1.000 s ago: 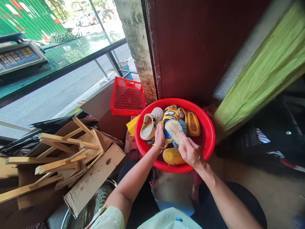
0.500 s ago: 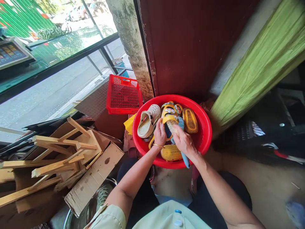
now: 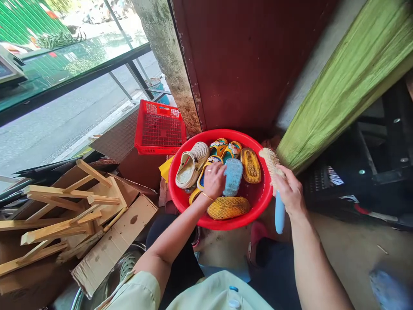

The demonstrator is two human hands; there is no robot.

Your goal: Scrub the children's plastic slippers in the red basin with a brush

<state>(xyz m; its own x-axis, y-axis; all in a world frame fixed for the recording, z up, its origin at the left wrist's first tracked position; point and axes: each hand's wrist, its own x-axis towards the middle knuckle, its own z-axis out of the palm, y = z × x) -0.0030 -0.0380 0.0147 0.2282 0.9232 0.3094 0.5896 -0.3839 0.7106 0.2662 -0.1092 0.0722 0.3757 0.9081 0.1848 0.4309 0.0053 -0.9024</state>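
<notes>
Free air lay between the bare left hand (image 3: pixel 214 180) and bare right hand (image 3: pixel 290 190), a flat maroon panel (image 3: pixel 248 64) blocking the way beyond.

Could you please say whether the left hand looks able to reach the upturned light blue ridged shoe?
Probably yes: the left hand is close beside that shoe, which lies largely uncovered, and the right hand holds the pale-bristled, blue-handled brush aside.

Red crate (image 3: pixel 159 150) beside a weathered pillar (image 3: pixel 161 47), pale wooden frame (image 3: pixel 64 229) next to a cardboard strip (image 3: pixel 116 241), dark red door (image 3: pixel 248 64) ahead, green curtain (image 3: pixel 348 82) slanting at right, grey street (image 3: pixel 74 99) and blue bucket (image 3: pixel 158 87) outside
</notes>
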